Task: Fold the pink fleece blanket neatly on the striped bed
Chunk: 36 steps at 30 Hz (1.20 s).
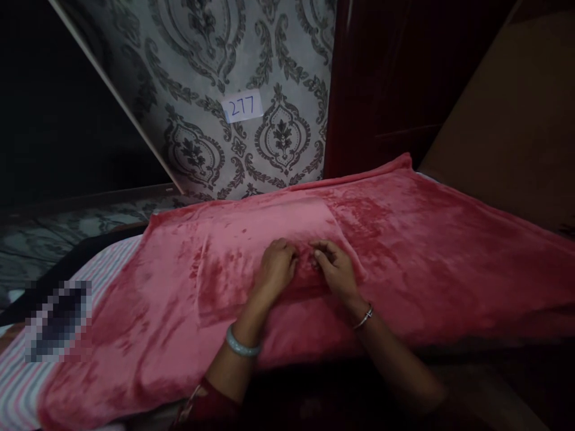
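A flat rectangular piece of pink plush cloth (pixel 269 218), like a cushion cover or a folded panel, lies on a larger pink plush blanket (pixel 431 257). Over its front middle, my left hand (pixel 278 263) is closed, fingers curled inward and a pale bangle on the wrist. My right hand (pixel 335 266) faces it a short way off, thumb and fingers pinched together, with a thin metal bracelet on that wrist. Dark creased plush shows between the fingertips. Whether the fingers grip this cloth or some small thing is too dim and blurred to tell.
The blanket covers a bed-like surface, with a striped sheet (pixel 108 263) showing at the left. Behind it stands a patterned wall (pixel 197 149) bearing a paper label (pixel 242 106) marked 277. A dark red panel (pixel 381 90) rises at the back right.
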Motion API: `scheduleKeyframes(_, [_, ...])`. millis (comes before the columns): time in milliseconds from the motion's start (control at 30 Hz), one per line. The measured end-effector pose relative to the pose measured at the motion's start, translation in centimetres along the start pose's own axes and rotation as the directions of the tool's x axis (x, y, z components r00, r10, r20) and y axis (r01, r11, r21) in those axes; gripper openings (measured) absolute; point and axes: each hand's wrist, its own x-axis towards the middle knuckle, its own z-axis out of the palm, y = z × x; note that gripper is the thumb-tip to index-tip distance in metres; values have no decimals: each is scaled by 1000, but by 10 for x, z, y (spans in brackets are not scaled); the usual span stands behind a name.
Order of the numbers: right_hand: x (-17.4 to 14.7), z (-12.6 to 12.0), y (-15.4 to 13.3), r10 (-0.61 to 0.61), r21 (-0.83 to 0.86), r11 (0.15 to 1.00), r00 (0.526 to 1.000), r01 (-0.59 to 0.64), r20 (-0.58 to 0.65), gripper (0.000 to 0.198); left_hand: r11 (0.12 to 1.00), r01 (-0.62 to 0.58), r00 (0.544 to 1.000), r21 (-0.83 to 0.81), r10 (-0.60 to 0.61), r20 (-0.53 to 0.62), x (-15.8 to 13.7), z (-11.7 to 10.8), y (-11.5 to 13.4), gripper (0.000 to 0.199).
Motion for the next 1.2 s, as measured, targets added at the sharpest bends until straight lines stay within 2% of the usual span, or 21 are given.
scheduleKeyframes(267, [0,0,7,19,-20,1000,1000,-19,15,26,970,45,992,-240,-71,-101,-3,-2,-7,21])
scheduleKeyframes(400, [8,-1,5,-56,-175,982,993,74,106,17,964,31,993,-263,-59,-102,-3,-1,-12,21])
scheduleKeyframes(500, [16,3,-1,-110,-357,916,970,183,215,14,966,30,992,-256,-61,-113,-4,0,-12,21])
scheduleKeyframes(600, [19,9,-4,-66,-507,834,952,217,298,11,961,27,991,-275,-61,-115,-5,1,-12,20])
scheduleKeyframes(700, [17,16,-3,-25,-588,777,944,226,330,9,960,2,994,-280,-33,-103,-7,3,-14,20])
scheduleKeyframes(833, [12,20,2,-13,-649,730,954,213,299,11,983,-16,997,-185,3,-72,-8,10,-17,23])
scheduleKeyframes(933, [11,20,5,2,-676,710,958,200,285,13,998,13,997,-66,-18,-71,-10,15,-17,23])
scheduleKeyframes(1200, [9,18,6,-4,-663,717,952,216,306,16,958,89,994,271,-70,-81,-15,18,-7,22])
